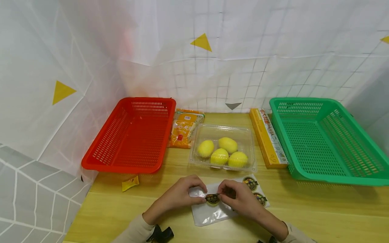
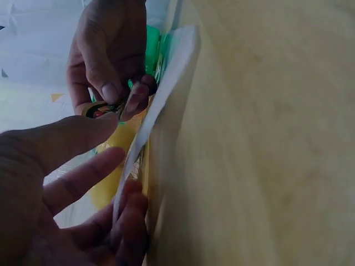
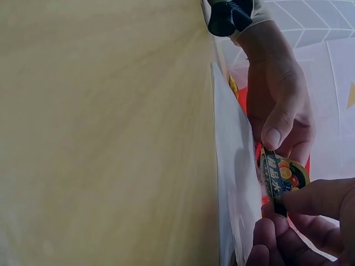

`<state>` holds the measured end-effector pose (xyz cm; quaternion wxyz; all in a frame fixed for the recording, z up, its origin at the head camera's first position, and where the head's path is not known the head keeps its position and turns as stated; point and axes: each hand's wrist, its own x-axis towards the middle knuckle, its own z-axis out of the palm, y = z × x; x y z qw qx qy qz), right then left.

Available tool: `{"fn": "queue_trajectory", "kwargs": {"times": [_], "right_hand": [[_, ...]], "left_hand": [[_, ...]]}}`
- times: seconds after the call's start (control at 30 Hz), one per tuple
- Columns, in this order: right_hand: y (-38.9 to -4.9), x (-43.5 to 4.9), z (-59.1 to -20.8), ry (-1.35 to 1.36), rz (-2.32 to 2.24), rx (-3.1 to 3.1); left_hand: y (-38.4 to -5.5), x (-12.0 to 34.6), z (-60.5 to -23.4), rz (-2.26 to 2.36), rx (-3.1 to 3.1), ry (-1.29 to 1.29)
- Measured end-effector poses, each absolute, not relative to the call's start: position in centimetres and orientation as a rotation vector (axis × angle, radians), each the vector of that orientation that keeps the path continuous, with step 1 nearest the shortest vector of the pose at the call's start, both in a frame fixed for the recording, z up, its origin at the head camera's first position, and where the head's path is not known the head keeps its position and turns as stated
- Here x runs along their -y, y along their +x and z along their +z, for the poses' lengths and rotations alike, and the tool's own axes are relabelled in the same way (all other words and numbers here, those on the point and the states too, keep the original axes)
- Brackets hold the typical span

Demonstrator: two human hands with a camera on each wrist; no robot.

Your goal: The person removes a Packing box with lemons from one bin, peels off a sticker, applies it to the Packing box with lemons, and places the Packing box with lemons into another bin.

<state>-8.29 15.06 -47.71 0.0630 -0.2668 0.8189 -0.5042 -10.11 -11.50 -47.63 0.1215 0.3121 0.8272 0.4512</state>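
A round dark and gold sticker (image 1: 212,199) printed with fruit stands partly raised off a white sticker sheet (image 1: 209,216). Between thumb and fingertips, my right hand (image 1: 241,199) pinches one end of the sticker (image 3: 285,172). My left hand (image 1: 182,194) is at the sheet's left side, its thumb touching the sticker's other end. In the left wrist view, lower fingers (image 2: 133,221) of that hand curl about the sheet's edge (image 2: 158,105). Beyond the hands, a clear plastic clamshell box (image 1: 223,131) contains several lemons (image 1: 228,144).
A red basket (image 1: 121,167) stands at left, a green basket (image 1: 337,180) at right. An orange snack bag (image 1: 182,131) and a pasta box (image 1: 268,138) flank the clamshell. A small yellow packet (image 1: 130,183) lies before the red basket. White sheeting (image 1: 243,77) encloses the table.
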Motion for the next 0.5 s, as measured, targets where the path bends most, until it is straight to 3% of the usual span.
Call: {"fn": "queue_trajectory", "kwargs": {"times": [0.5], "right_hand": [[-8.28, -15.00, -47.63, -0.782, -1.649, -2.396]], "left_hand": [[-9.62, 10.92, -47.21, 1.283, -2.564, 1.172]]}}
